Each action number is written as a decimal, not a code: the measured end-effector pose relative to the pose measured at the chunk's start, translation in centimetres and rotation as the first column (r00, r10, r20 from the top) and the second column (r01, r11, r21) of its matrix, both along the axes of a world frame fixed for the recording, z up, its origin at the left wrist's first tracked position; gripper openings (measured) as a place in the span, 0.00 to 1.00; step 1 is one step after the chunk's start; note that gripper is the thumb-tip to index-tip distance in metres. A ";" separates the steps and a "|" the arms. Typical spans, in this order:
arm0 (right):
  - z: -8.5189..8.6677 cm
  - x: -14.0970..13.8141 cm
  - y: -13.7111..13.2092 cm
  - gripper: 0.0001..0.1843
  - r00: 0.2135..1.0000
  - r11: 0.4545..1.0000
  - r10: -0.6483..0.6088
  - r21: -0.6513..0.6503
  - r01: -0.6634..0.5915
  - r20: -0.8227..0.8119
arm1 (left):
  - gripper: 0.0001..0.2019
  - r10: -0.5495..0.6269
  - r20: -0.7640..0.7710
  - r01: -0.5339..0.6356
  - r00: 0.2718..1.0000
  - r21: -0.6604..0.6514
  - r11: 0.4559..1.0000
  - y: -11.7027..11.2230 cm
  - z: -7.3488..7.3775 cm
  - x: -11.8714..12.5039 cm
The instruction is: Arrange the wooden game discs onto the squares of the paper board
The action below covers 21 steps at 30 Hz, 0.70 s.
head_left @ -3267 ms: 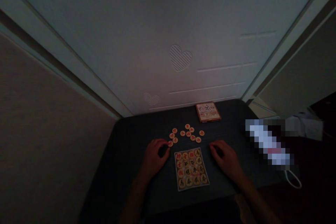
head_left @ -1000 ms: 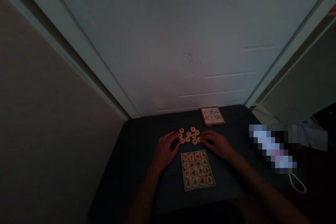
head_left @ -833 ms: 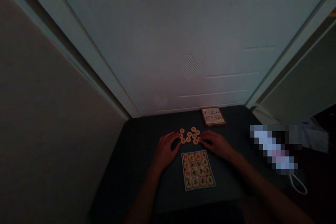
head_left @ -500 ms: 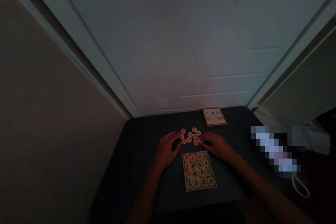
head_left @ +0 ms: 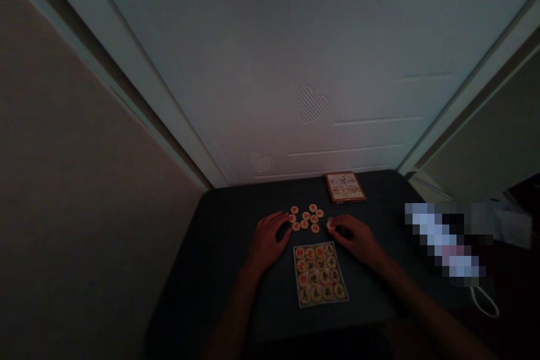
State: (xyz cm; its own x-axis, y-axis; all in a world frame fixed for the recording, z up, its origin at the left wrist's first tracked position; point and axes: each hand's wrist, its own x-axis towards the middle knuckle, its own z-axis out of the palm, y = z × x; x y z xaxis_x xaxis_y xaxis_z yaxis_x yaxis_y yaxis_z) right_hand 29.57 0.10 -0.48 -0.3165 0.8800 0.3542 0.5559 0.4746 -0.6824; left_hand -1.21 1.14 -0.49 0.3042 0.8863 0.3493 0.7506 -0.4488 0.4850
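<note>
Between thumb and fingertips, my right hand (head_left: 351, 235) grips a round Chinese chess piece (head_left: 329, 225), just right of the loose group. My left hand (head_left: 270, 239) rests on the table at the group's left side, fingers apart, its fingertips beside a loose piece (head_left: 292, 218). Several more loose pieces with red characters (head_left: 306, 216) lie between the two hands. Nearer to me is a square tray (head_left: 300, 304), filled with rows of pieces, some marked red and others black.
A flat box (head_left: 345, 187) with a printed lid lies at the back right of the dark table (head_left: 236, 202). Behind rises a white panel (head_left: 211, 67) with embossed hearts. A blurred-out object (head_left: 442, 244) with a white loop is at the right edge.
My right hand has drawn one chess piece slightly to the right, away from the loose group. My left hand and the tray have stayed in place.
</note>
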 end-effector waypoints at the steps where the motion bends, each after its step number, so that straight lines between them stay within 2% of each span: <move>1: 0.0 0.2 -0.4 0.10 1.000 1.000 -0.009 -0.002 0.009 -0.008 | 0.16 -0.001 -0.001 0.001 1.000 0.000 1.000 0.0 0.0 0.0; 6: -0.4 1.5 -2.6 0.10 0.999 0.999 -0.031 0.028 0.030 0.034 | 0.17 -0.003 -0.007 0.003 1.000 -0.008 1.000 0.0 0.1 0.0; 10: -1.1 2.5 -3.8 0.10 0.993 0.998 -0.007 0.065 0.000 0.114 | 0.17 -0.001 -0.015 0.001 1.000 -0.015 1.000 0.0 0.0 0.0; 15: -1.5 2.9 -4.4 0.10 0.985 0.997 -0.002 0.078 -0.012 0.175 | 0.17 0.007 -0.018 -0.007 1.000 -0.011 1.000 0.1 0.0 0.0; 21: -1.5 2.4 -4.6 0.14 0.984 0.995 -0.078 0.079 0.066 0.161 | 0.17 0.003 -0.018 -0.003 1.000 -0.011 1.000 0.1 0.0 0.0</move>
